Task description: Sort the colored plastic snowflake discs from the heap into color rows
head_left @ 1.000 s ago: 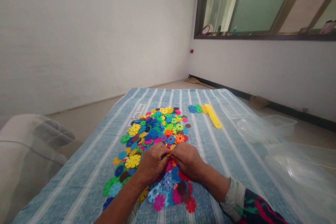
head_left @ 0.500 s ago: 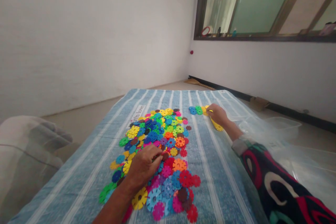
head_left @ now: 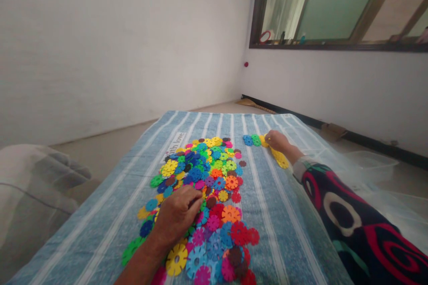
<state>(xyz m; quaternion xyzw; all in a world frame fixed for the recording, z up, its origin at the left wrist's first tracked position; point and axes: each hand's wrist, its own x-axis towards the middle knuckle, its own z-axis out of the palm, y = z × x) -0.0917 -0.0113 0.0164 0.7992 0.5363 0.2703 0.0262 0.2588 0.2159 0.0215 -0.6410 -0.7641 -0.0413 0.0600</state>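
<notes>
A heap of flat, flower-shaped plastic discs (head_left: 203,187) in many colours lies on a blue striped cloth (head_left: 274,213). My left hand (head_left: 175,216) rests on the near left part of the heap, fingers curled down onto the discs. My right hand (head_left: 277,140) reaches far out to a short row of sorted discs: a blue one (head_left: 248,140), a green one (head_left: 256,140) and a line of yellow ones (head_left: 281,159). Its fingers are closed at the near end of the yellow line; what they pinch is hidden.
Clear plastic containers (head_left: 374,162) and plastic sheeting lie right of the cloth. A grey cushion (head_left: 30,187) sits at the left. White walls meet at a corner behind, with a window ledge (head_left: 334,45) holding small items up right.
My hands were together over the heap a second ago. The right hand has since reached out to the yellow row and stays there; the left hand has stayed on the heap.
</notes>
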